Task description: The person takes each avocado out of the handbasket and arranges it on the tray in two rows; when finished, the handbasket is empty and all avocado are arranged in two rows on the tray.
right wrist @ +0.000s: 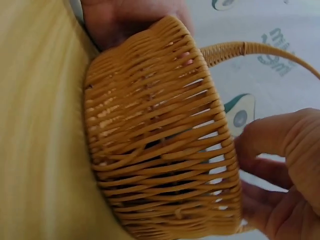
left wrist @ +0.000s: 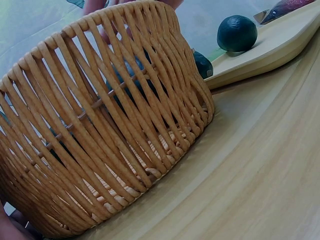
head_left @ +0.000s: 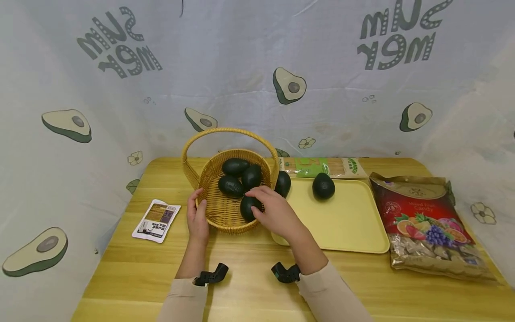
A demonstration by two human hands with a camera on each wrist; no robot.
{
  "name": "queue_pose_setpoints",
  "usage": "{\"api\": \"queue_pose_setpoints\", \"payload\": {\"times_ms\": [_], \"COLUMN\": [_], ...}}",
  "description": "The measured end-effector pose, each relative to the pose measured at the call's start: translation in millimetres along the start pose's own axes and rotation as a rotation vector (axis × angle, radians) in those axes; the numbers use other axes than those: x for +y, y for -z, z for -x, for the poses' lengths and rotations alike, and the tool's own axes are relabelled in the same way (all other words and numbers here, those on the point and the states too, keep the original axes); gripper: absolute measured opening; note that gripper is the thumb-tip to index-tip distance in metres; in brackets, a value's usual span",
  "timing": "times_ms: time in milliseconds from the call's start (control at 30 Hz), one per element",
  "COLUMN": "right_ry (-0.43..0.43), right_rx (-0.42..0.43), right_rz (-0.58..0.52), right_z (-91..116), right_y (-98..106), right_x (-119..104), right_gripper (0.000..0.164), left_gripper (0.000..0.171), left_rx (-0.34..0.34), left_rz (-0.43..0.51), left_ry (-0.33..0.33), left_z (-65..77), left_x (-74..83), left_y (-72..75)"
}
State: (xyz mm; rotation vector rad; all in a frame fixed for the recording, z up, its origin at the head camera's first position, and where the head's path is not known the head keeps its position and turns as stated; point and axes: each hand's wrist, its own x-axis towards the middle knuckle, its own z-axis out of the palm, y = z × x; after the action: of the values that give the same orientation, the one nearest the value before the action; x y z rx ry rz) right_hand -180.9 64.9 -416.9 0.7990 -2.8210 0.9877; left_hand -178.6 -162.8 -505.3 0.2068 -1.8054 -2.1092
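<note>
A woven wicker basket (head_left: 225, 213) with a tall arched handle stands on the table, several dark green avocados (head_left: 235, 167) inside. My left hand (head_left: 198, 223) holds the basket's left side, thumb and fingers at the rim. Over the basket's front right rim reaches my right hand (head_left: 275, 212), gripping an avocado (head_left: 247, 208) between thumb and fingers, low in the basket. In the right wrist view the basket wall (right wrist: 165, 130) hides most of that avocado. Right of the basket, one avocado (head_left: 283, 184) sits at the left edge of a yellow tray (head_left: 346, 223); another avocado (head_left: 323, 186) lies farther in.
Behind the tray lies a flat pack of noodles (head_left: 322, 167). A large red candy bag (head_left: 430, 223) takes up the table's right side. Left of the basket is a small white pouch (head_left: 156, 221). A printed curtain (head_left: 241, 58) closes off the back and sides.
</note>
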Motion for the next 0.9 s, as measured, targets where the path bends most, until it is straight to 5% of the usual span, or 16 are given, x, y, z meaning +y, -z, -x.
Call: {"api": "queue_pose_setpoints", "payload": {"times_ms": [267, 400, 600, 900], "right_ry": [-0.018, -0.022, -0.035, -0.021], "right_rx": [-0.402, -0.519, -0.474, -0.335], "right_rz": [0.133, 0.216, 0.225, 0.067], "right_z": [-36.8, -45.7, -47.9, -42.5], "right_y": [10.8, 2.6, -14.0, -21.3], "right_x": [-10.3, -11.1, -12.3, -10.3], "right_gripper": [0.053, 0.059, 0.060, 0.065], "left_gripper": [0.038, 0.038, 0.039, 0.038], "left_rx": [0.010, 0.009, 0.008, 0.019], "left_rz": [0.002, 0.006, 0.022, 0.013], "left_ry": [0.002, 0.003, 0.001, 0.003], "left_z": [-1.5, -0.8, -0.3, -0.3], "left_x": [3.7, 2.7, 3.5, 3.2], "left_y": [-1.3, -0.4, -2.4, -1.9]}}
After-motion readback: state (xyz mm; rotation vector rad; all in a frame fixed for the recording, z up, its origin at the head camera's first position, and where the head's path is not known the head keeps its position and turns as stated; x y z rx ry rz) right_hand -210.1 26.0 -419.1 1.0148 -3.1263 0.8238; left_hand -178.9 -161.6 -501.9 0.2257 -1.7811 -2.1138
